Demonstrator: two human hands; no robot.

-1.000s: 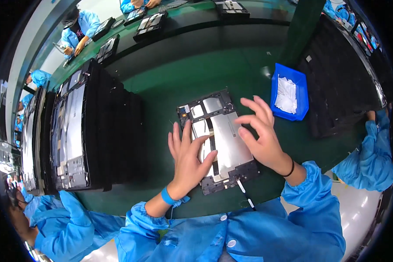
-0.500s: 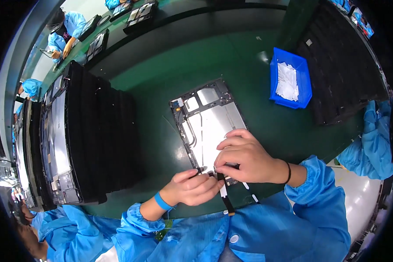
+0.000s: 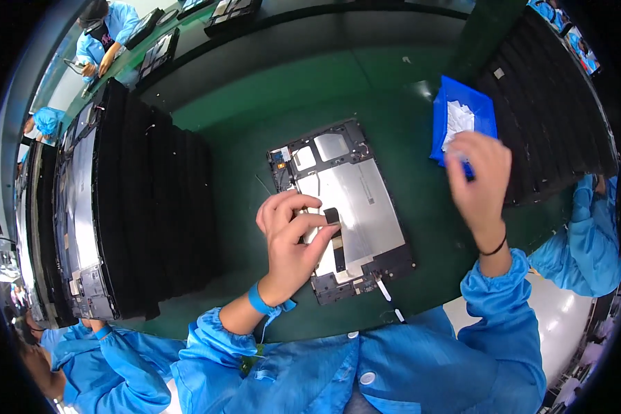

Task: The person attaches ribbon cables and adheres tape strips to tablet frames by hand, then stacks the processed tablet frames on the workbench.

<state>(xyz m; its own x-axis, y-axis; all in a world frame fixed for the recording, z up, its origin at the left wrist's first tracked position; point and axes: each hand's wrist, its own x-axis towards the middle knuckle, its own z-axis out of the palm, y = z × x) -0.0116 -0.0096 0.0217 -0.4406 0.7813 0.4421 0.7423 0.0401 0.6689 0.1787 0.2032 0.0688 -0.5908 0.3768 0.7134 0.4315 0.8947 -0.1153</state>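
Note:
A tablet-like screen panel with a silver metal back and black frame lies on the green table. Over its lower left part, my left hand pinches a black ribbon cable between thumb and fingertips. The cable has a paler brownish section and hangs above the silver back. My right hand is at the near edge of a blue bin holding white paper-like pieces. Motion smears its fingers, so whether it holds anything is unclear. A thin black-and-white strip sticks out from the panel's near edge.
Tall stacks of black trays flank the table: a left stack with a panel facing outward, and a right stack beside the bin. Co-workers in blue smocks sit at the far left, near left and right. More panels lie on the far bench.
My right hand has left the panel's near edge and moved right to the blue bin. My left hand has risen over the panel, lifting the black ribbon cable from the near edge.

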